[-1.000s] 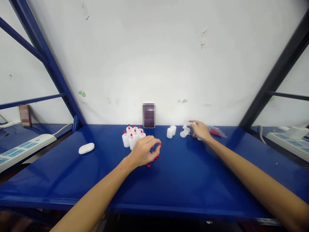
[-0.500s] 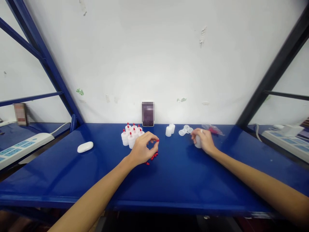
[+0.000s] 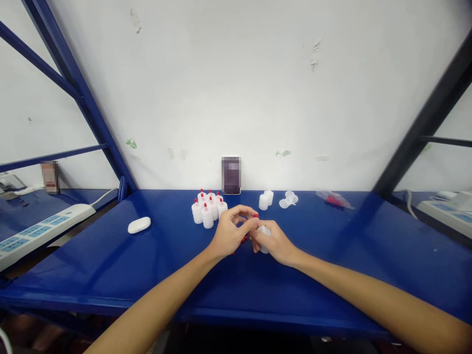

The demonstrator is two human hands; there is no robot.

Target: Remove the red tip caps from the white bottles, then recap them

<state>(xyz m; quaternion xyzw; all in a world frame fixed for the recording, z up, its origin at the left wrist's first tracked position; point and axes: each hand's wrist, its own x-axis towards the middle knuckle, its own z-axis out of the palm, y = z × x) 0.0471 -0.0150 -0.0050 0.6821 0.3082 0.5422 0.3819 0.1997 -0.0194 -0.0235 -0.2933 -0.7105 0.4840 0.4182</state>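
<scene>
My left hand [image 3: 230, 235] and my right hand [image 3: 275, 242] meet at the middle of the blue table [image 3: 332, 255]. The right hand is wrapped round a small white bottle [image 3: 264, 231]. The left hand pinches a small red cap [image 3: 255, 216] just above that bottle. Under the left hand lie a few loose red caps [image 3: 243, 240]. Behind the left hand stands a cluster of several white bottles with red caps [image 3: 208, 206]. Two uncapped white bottles [image 3: 266, 200] stand further back.
Clear lids [image 3: 288, 200] lie next to the uncapped bottles. A clear bag with red pieces [image 3: 334, 199] sits at the back right. A white oval case [image 3: 139, 225] lies to the left, a phone [image 3: 231, 175] leans on the wall, and a power strip [image 3: 40, 231] lies on the left bench.
My right hand took a white bottle from the back right and brought it to the middle. My left hand lifted a red cap from the pile and moved to meet it.
</scene>
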